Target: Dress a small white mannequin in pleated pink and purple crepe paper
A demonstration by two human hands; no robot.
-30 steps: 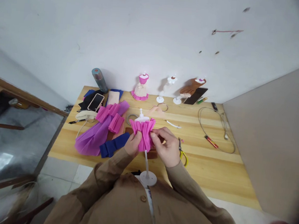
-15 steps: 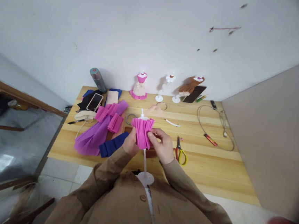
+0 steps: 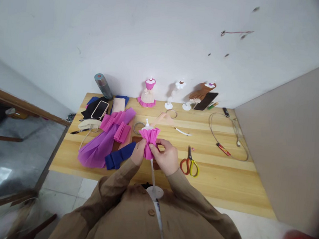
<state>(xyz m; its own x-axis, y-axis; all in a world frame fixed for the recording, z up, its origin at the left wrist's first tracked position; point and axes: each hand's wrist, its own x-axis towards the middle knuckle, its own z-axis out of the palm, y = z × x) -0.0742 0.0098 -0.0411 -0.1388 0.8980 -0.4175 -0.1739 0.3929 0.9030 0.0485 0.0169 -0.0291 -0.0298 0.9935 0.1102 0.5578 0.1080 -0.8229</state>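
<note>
Pleated pink crepe paper [image 3: 150, 133] is wrapped around a small white dress-form stand [image 3: 153, 173], whose neck shows above the paper. The stand's round base is close to my shirt front. My left hand [image 3: 138, 152] grips the paper's left side, its fingers partly hidden behind. With thumb and fingers my right hand [image 3: 166, 156] pinches the paper at the middle, gathering it into a waist. Red-and-yellow scissors [image 3: 190, 165] lie on the table beside my right hand. A folded dark blue strip [image 3: 120, 155] is left of my left hand.
Purple crepe paper [image 3: 98, 147], pink strips [image 3: 122, 132] and a phone [image 3: 100, 110] lie on the left. Along the wall stand a flask [image 3: 103, 85], a pink-dressed form [image 3: 147, 94], a bare form [image 3: 180, 85] and a brown-dressed form [image 3: 205, 89]. A cable [image 3: 210, 120] lies right.
My right hand has moved left and pressed the paper inward. The pink paper, loosely straight before, is now pinched narrow at the middle and flares at the top.
</note>
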